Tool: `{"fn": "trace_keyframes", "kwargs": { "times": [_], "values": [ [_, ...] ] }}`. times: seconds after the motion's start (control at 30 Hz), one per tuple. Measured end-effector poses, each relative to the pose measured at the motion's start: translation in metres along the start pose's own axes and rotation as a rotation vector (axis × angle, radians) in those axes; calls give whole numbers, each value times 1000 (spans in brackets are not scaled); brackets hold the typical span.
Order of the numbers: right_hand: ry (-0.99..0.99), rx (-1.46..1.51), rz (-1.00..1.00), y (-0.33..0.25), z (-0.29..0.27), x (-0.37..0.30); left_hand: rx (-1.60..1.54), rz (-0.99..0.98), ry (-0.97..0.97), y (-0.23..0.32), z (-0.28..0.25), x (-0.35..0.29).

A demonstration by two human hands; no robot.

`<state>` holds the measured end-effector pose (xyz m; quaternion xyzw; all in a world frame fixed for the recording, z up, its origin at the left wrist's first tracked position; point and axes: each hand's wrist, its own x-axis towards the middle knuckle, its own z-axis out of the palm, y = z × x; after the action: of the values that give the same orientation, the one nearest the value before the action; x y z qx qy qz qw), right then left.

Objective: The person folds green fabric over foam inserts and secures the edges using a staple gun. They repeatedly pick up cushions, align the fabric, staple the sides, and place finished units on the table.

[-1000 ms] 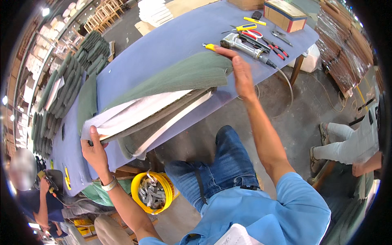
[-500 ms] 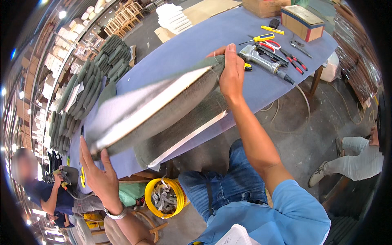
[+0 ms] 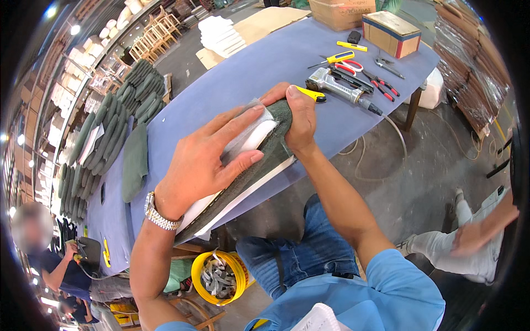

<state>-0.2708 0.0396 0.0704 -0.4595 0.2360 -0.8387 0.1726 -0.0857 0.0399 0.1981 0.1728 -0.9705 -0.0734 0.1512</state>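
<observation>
A green fabric-covered seat cushion (image 3: pixel 281 116) with a pale underside is tilted up over the near table edge. My right hand (image 3: pixel 302 118) is closed around its upper right corner, thumb on top. My left hand (image 3: pixel 201 157) reaches across it, fingers stretched over the white lining (image 3: pixel 248 135) and thumb apart; it looks laid on rather than gripping. Part of the cushion is hidden under this hand. Below it shows the white edge (image 3: pixel 243 196) of another green cushion.
Right of my hands lie an air stapler (image 3: pixel 337 88) with a hose, a yellow screwdriver (image 3: pixel 339 57), pliers and cutters. Boxes (image 3: pixel 391 34) stand behind. Green cushions (image 3: pixel 105 132) are stacked at left; a green piece (image 3: pixel 136 163) lies nearer. A yellow bucket (image 3: pixel 240 284) holds scraps. People work at both sides.
The cushion has swung from lying broadside to pointing toward me. My left hand has moved from its far left end up onto the lining, while my right hand keeps its corner.
</observation>
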Motion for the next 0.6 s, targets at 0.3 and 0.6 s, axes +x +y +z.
{"fn": "trace_keyframes", "kwargs": {
  "times": [0.3, 0.6],
  "values": [
    [-4, 12, 27, 13, -19, -5, 130, 92, 37, -2, 18, 20],
    [-55, -85, 70, 17, -33, -9, 212, 117, -24, -9, 29, 50]
  ]
}}
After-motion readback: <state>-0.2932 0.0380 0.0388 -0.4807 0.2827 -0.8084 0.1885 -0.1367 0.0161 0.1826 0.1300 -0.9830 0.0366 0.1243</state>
